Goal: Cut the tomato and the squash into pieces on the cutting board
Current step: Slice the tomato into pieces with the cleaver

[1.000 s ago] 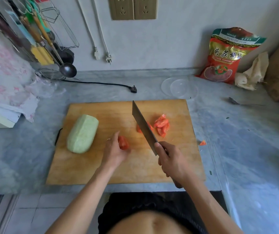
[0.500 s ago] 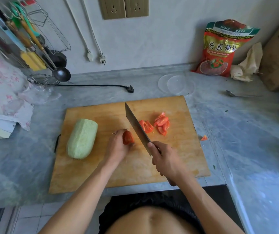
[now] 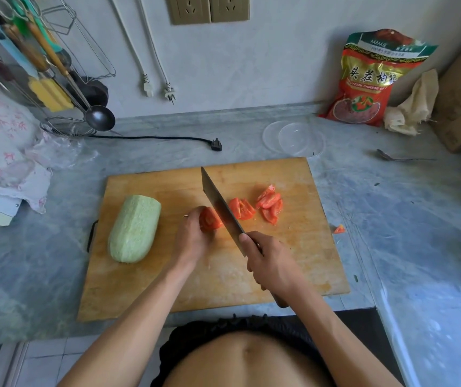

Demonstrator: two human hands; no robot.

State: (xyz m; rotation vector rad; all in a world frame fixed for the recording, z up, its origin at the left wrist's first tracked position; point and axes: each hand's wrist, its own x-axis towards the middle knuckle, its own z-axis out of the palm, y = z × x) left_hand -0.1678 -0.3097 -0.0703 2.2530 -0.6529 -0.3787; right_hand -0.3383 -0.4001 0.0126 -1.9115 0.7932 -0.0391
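Lengthwise, squash (image 3: 134, 229) toward wall

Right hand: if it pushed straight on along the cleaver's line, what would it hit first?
Nothing on the board, probably: the right hand aims the cleaver up-left over bare cutting board, with the black plug roughly ahead. Depth unclear.

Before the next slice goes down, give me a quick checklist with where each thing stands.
1. Left hand holds the tomato piece: ok.
2. Right hand grips the knife: ok.
3. Left fingertips clear of the blade: cannot tell.
4. Cut pieces clear of the blade's path: ok.
5. Squash out of the way, uncut: ok.
6. Stray piece off the cutting board: not ok.
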